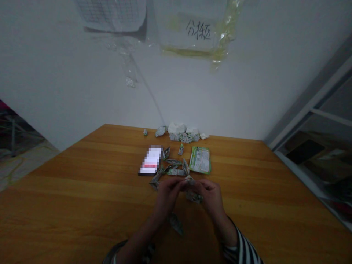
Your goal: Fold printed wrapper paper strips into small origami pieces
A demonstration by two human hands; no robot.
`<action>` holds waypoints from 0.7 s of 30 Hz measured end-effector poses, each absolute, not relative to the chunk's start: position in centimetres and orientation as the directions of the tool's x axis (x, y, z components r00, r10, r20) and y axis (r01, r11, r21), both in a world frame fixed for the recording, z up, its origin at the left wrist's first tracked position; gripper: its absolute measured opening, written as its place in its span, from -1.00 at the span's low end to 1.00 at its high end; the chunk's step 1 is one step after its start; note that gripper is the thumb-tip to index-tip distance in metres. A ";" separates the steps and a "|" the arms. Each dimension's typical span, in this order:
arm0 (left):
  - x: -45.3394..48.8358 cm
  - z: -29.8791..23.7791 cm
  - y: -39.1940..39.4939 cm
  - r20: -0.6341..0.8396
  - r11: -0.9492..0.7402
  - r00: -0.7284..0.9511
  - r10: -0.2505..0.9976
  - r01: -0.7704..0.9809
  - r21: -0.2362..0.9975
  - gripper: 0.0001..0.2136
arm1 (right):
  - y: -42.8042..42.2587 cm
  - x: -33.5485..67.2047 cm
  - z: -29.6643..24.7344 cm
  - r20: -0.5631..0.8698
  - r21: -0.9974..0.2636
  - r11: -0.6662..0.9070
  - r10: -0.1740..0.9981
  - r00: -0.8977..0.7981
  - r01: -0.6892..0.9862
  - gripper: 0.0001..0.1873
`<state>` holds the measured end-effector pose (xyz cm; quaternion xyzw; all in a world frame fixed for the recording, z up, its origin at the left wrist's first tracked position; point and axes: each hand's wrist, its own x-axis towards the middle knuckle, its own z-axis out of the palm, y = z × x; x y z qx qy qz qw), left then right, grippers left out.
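Note:
My left hand (168,190) and my right hand (209,193) meet over the wooden table (82,190), fingers pinched together on a small folded paper piece (189,179) between them. Another folded piece (194,197) lies under my right hand. One more folded paper piece (176,223) rests between my forearms. Several folded pieces (172,167) lie just beyond my hands. My right sleeve is striped.
A phone (150,164) lies left of the folded pieces, and a green printed sheet stack (200,159) lies to their right. A pile of crumpled and folded paper (181,132) sits at the table's far edge by the wall. A taped plastic sheet (192,33) hangs on the wall.

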<state>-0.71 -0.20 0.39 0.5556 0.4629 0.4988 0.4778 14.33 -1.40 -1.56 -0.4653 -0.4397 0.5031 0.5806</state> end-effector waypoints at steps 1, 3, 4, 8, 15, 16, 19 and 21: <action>-0.6 0.3 -0.3 0.113 -0.115 0.056 0.992 0.033 0.993 -0.84 | -1.5 14.2 -1.4 0.052 -0.982 0.071 0.992 0.114 -0.174 -0.74; -0.4 0.0 -0.4 0.100 -0.101 0.034 0.994 0.011 0.995 -0.82 | -1.6 13.8 -1.2 0.059 -0.980 0.086 0.986 0.154 -0.177 -0.74; -0.3 0.0 -0.4 0.086 -0.086 0.026 0.996 -0.002 0.996 -0.81 | -1.7 13.5 -1.1 0.053 -0.978 0.087 0.982 0.180 -0.189 -0.74; 0.1 0.1 -0.4 0.004 -0.003 0.021 1.000 -0.051 0.999 -0.79 | -2.0 12.6 -0.6 -0.001 -0.949 0.080 0.967 0.256 -0.306 -0.74; 0.6 0.3 -0.5 -0.020 0.024 0.023 1.000 -0.218 0.976 -0.68 | -2.2 12.3 -0.5 -0.004 -0.937 0.101 0.954 0.299 -0.335 -0.67; 0.5 0.1 -0.5 0.000 0.008 0.047 0.999 -0.182 0.983 -0.71 | -2.1 12.4 -0.7 0.005 -0.942 0.108 0.951 0.308 -0.317 -0.71; 0.0 -0.5 -0.3 0.122 -0.137 0.167 0.978 0.077 0.988 -0.82 | -1.8 12.9 -1.1 0.041 -0.961 0.116 0.957 0.287 -0.252 -0.80; -0.4 -0.7 -0.2 0.202 -0.273 0.273 0.941 0.258 0.927 -0.80 | -1.5 13.3 -1.2 0.054 -0.973 0.104 0.971 0.235 -0.206 -0.83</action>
